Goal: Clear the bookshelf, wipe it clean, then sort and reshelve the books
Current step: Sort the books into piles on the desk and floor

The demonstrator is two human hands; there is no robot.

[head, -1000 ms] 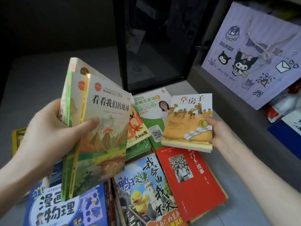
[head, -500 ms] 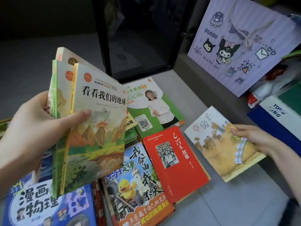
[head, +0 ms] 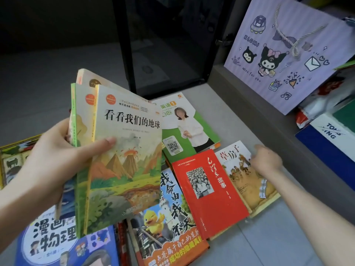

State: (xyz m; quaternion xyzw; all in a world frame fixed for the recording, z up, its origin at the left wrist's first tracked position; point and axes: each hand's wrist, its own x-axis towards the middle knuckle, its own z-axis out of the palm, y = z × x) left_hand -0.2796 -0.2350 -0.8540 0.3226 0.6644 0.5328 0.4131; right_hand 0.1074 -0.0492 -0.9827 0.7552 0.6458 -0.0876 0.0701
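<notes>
Books [head: 123, 154]: 3 in L hand [head: 51, 162]; R hand [head: 266, 160] on 1 yellow bk [head: 245, 189].

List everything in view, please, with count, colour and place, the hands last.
held books: at least three, green and yellow, held up at left
red book: one, red, flat on the floor, centre
tan book: one, tan, right of the red book
English textbook: one, green and white, behind the red book
duck-cover book: one, multicoloured, left of the red book
physics comic book: one, blue, bottom left
gift bag: one, lilac, upper right
cabinet door: one, black glass, top centre
left hand: one, grips the held books
right hand: one, touches the tan book
</notes>
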